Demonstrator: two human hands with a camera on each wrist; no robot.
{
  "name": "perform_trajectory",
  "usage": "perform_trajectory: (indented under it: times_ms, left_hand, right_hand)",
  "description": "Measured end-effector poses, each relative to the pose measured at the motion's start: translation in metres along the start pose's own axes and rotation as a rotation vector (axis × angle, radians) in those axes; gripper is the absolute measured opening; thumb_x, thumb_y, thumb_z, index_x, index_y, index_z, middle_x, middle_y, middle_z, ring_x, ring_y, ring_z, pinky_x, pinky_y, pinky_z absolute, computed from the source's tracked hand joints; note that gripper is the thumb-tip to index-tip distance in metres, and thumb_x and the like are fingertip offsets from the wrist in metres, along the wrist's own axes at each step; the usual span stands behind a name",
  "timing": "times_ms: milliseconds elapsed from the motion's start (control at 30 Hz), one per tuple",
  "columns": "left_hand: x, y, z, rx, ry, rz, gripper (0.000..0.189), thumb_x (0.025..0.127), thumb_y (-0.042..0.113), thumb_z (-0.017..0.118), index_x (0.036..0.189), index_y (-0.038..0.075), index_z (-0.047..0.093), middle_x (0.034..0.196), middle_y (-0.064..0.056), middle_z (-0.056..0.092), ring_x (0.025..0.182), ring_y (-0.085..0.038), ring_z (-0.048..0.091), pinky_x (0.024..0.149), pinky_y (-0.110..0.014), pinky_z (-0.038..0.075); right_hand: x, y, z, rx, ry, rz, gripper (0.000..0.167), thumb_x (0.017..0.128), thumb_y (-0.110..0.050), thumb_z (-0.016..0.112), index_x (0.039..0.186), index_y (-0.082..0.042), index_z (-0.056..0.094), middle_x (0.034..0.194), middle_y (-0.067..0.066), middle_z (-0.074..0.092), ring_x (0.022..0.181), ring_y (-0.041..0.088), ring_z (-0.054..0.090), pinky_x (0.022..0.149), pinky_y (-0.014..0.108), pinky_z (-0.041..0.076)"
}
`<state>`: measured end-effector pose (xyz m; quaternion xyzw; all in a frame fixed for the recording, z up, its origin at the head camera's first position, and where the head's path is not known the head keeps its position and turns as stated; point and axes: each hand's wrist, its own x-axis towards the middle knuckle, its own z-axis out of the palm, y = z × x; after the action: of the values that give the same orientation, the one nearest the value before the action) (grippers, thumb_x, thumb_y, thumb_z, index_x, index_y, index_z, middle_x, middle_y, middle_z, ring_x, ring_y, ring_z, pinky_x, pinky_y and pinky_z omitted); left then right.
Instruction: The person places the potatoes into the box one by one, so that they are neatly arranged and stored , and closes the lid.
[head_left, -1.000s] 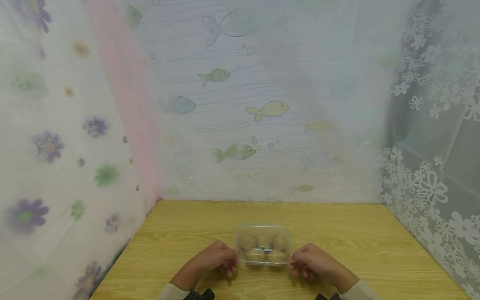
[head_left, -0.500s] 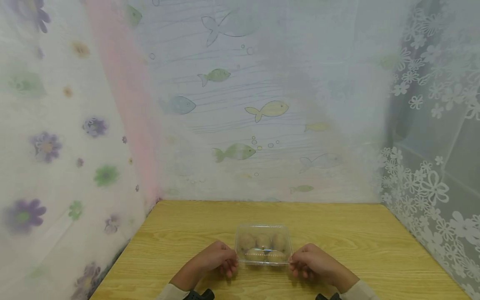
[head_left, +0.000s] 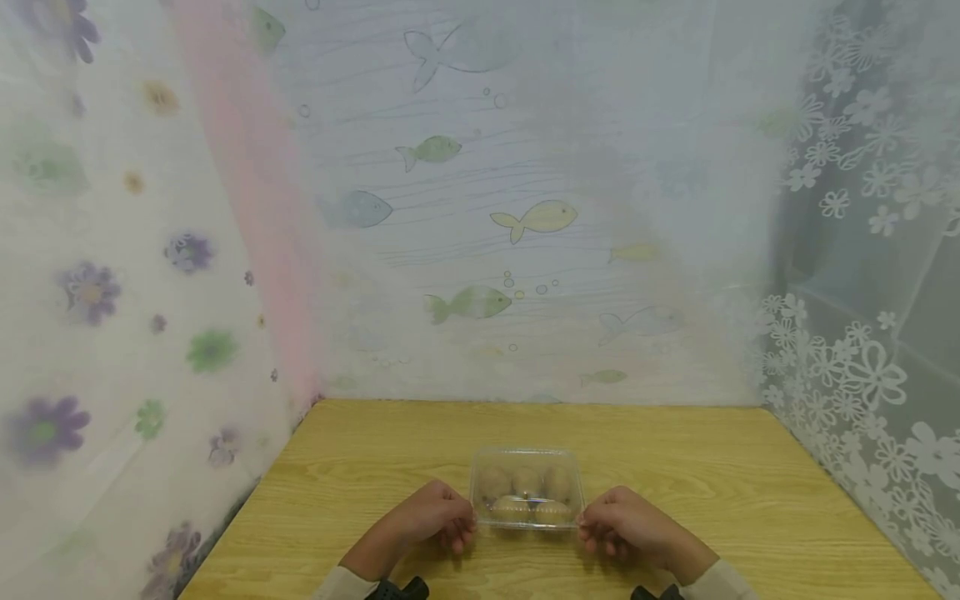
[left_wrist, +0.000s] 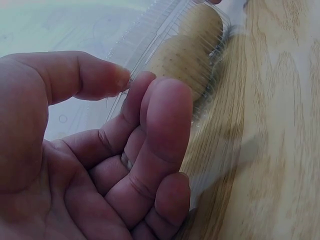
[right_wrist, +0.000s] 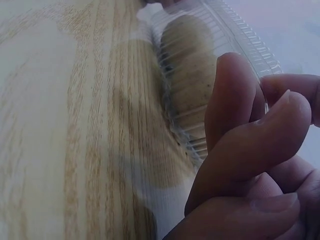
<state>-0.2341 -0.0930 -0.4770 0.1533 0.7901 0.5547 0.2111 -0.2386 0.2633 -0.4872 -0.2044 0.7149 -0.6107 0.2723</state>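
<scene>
A clear plastic clamshell box (head_left: pixel 527 463) stands on the wooden table, its lid down over several brownish potatoes (head_left: pixel 527 481). At the box's near left corner, my left hand (head_left: pixel 435 512) pinches the rim between thumb and index finger. My right hand (head_left: pixel 626 521) does the same at the near right corner. In the left wrist view the thumb (left_wrist: pixel 102 80) meets the index fingertip at the plastic edge, while the other fingers curl loosely below. The right wrist view has potatoes (right_wrist: pixel 190 65) behind the ribbed wall, with the fingers (right_wrist: pixel 235 95) at the rim.
The light wood table (head_left: pixel 360 450) runs back to a pale curtain (head_left: pixel 465 250) printed with fish. A flowered curtain (head_left: pixel 150 333) hangs on the left, and a sheer one with white flowers (head_left: pixel 862 375) on the right. Both wrists wear dark straps.
</scene>
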Motion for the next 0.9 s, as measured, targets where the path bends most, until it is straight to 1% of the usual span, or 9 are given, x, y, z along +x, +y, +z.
perform_trajectory:
  times_ms: [167,433,600,900]
  left_hand:
    - [-0.0015,0.0009,-0.0005,-0.004,-0.003,0.005,0.034,0.092,0.018,0.061,0.087,-0.013,0.075,0.067,0.001,0.071,0.054,-0.009,0.065,0.052,-0.023,0.05]
    - [-0.0006,0.0003,-0.0001,-0.004,-0.003,0.001,0.034,0.093,0.019,0.061,0.088,-0.011,0.075,0.068,0.001,0.071,0.055,-0.008,0.065,0.053,-0.022,0.051]
    - [-0.0006,0.0021,0.0006,0.0,0.004,-0.004,0.033,0.093,0.02,0.062,0.086,-0.009,0.076,0.068,0.002,0.071,0.055,-0.009,0.065,0.053,-0.023,0.051]
    - [-0.0008,0.0016,0.002,-0.013,0.017,0.007,0.032,0.092,0.018,0.063,0.086,-0.012,0.075,0.067,0.002,0.071,0.054,-0.008,0.065,0.052,-0.022,0.05]
  right_hand:
    - [0.0007,-0.0003,-0.0001,0.002,0.004,0.008,0.026,0.098,-0.018,0.061,0.083,-0.002,0.075,0.071,-0.001,0.072,0.05,0.002,0.05,0.044,0.017,0.037]
    - [0.0008,0.0018,-0.0013,-0.003,0.003,0.004,0.028,0.099,-0.017,0.06,0.086,0.002,0.075,0.072,0.0,0.072,0.05,0.003,0.051,0.045,0.018,0.039]
    - [0.0008,0.0027,-0.0022,0.004,0.006,0.007,0.027,0.1,-0.017,0.06,0.086,0.001,0.075,0.072,0.0,0.072,0.05,0.003,0.05,0.046,0.018,0.04]
    - [0.0012,0.0022,-0.0018,-0.019,0.016,0.009,0.028,0.099,-0.018,0.06,0.085,0.0,0.075,0.071,0.0,0.072,0.051,0.004,0.05,0.046,0.018,0.041]
